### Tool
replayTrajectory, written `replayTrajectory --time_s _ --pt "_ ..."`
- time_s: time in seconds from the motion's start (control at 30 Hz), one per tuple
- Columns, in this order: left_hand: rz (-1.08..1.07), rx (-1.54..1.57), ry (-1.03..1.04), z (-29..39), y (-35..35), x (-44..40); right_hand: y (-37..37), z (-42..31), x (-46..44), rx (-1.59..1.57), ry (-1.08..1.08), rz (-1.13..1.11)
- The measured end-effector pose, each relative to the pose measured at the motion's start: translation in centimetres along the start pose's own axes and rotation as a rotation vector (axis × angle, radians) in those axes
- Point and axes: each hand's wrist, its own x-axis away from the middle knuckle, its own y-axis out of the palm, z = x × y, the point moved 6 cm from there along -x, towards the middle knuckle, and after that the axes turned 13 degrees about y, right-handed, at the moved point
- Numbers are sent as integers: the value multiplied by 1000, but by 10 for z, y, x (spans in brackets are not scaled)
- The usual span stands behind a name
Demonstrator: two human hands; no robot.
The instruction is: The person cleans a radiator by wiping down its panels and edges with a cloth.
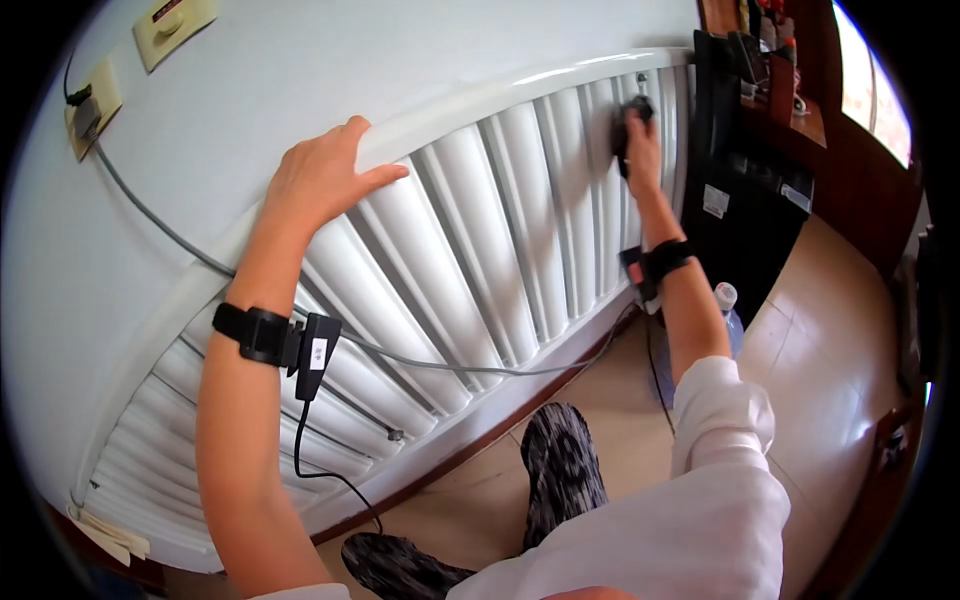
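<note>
A long white radiator (450,190) with upright ribs and a curved top rail runs along the wall. Over its top rail rests my left hand (322,172), the thumb stretched apart from the other fingers, which lie partly out of sight. My right hand (642,158) is closed around a black handheld object (630,128) against the ribs near the radiator's right end. Motion blur and my fingers hide what kind of object it is. Each forearm wears a black strap; a small black box (318,355) with a cable hangs from the left one.
A grey cord (160,215) runs from the wall socket (92,108) across the radiator to the floor. On the right stand a black cabinet (745,215) and a clear plastic bottle (728,300). My patterned shoes (562,465) are on the tiled floor (800,310).
</note>
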Motion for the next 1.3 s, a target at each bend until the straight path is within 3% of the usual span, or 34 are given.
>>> replayTrajectory --time_s 0.03,0.07,0.1,0.13,0.17,0.23,0.3,0.4,0.5,0.6,0.73,0.87,1.1,1.23,1.3 --pt "17 -34 10 -1 0 0 21 -6 28 119 -17 -77" --pt "38 -73 20 0 -2 -1 37 -19 52 411 -616 87" --pt "43 -78 24 3 -2 -1 52 8 58 711 -904 109" --pt "56 -97 24 4 -3 0 58 -14 111 512 -749 23" --pt "63 -118 23 4 -4 0 58 -11 134 513 -703 37" --pt "52 -131 12 5 -4 0 49 1 164 585 -744 14" --pt "37 -141 -1 5 -2 1 40 25 177 500 -644 -124" --pt "65 -164 15 6 1 0 38 27 160 344 -613 -30" --pt "46 -152 -23 5 -1 0 66 -12 118 484 -859 91" --pt "66 -132 -12 11 -3 1 92 -53 88 348 -852 91" --pt "96 -130 13 8 -1 1 81 -33 88 382 -870 115" --pt "104 -151 22 11 1 4 35 45 119 469 -786 84" --pt "151 -330 20 -6 13 10 -42 193 190 539 -411 54" --pt "92 -313 -61 1 10 8 -75 264 202 482 166 329" --pt "55 -260 -83 1 9 6 -73 273 195 458 314 448"
